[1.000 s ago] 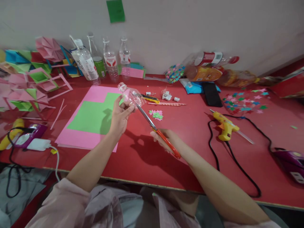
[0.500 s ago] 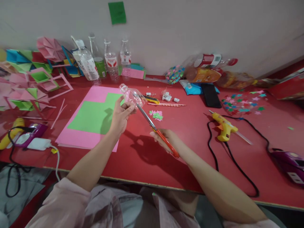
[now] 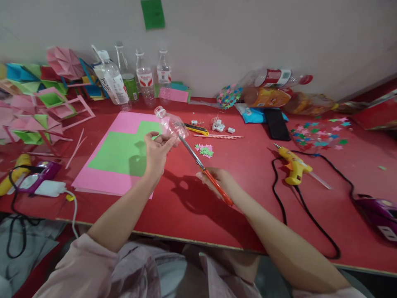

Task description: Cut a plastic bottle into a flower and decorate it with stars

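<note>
My left hand (image 3: 157, 154) pinches the lower edge of a clear plastic bottle top (image 3: 170, 123), whose neck points up and to the left. In my right hand (image 3: 218, 182) are scissors with red handles (image 3: 217, 187); their blades reach up-left to the cut rim of the bottle piece. Whether the blade tips are inside the plastic, I cannot tell. Below and left of the bottle piece, green paper (image 3: 119, 153) lies on pink sheets (image 3: 99, 182). Small paper stars (image 3: 204, 150) lie right of the blades, near a yellow cutter (image 3: 198, 129).
On the red table (image 3: 192, 219), a yellow glue gun (image 3: 294, 165) with a black cord and a phone (image 3: 277, 124) lie right. Bottles (image 3: 145, 80) stand by the wall. Folded paper models (image 3: 40, 103) fill the left; a star-covered clear piece (image 3: 321, 134) lies right.
My left hand's fingers have shifted slightly down from the bottle neck toward its cut edge. The bottle piece has moved slightly left. The scissors have barely moved.
</note>
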Demonstrator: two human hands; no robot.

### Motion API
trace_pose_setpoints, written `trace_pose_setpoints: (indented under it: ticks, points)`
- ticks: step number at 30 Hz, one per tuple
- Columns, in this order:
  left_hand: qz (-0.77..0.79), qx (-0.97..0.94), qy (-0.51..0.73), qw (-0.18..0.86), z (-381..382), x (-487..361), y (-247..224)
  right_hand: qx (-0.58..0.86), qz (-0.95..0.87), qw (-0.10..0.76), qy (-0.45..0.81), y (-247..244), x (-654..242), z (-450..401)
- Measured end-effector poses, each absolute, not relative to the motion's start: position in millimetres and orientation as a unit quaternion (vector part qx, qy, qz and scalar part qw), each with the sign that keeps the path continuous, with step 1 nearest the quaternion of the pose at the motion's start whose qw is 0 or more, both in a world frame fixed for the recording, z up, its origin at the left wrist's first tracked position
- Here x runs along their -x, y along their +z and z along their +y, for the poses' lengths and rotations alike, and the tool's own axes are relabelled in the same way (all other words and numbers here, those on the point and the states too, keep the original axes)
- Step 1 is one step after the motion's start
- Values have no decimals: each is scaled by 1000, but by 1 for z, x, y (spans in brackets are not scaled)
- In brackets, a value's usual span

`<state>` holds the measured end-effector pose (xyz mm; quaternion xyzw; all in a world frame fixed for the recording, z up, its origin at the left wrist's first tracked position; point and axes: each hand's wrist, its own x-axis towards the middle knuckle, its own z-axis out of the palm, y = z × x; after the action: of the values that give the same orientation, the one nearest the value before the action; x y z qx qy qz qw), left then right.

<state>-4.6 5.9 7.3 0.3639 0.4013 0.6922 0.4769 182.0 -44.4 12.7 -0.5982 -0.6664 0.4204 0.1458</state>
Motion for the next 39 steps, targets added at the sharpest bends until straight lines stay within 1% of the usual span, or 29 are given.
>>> trace_pose_setpoints:
  ticks: [6,9,19,25,31,39]
  points:
    - [362,-318,655,581,7,8,11,595,-674,149,412,13,-183,-44]
    - [344,-316,645,605,10,12,10,593,-675,148,412,12,-185,-44]
    - [357,-325,635,603,11,21,17,612,-678,147,379,18,-186,-43]
    - [329,-340,642,604,13,22,15,606,-698,145,354,25,-185,-46]
    - [318,-351,653,592,13,20,13,586,-689,118,409,15,-186,-46]
    - [297,-342,650,610,10,13,11,572,-678,144,438,16,-183,-51]
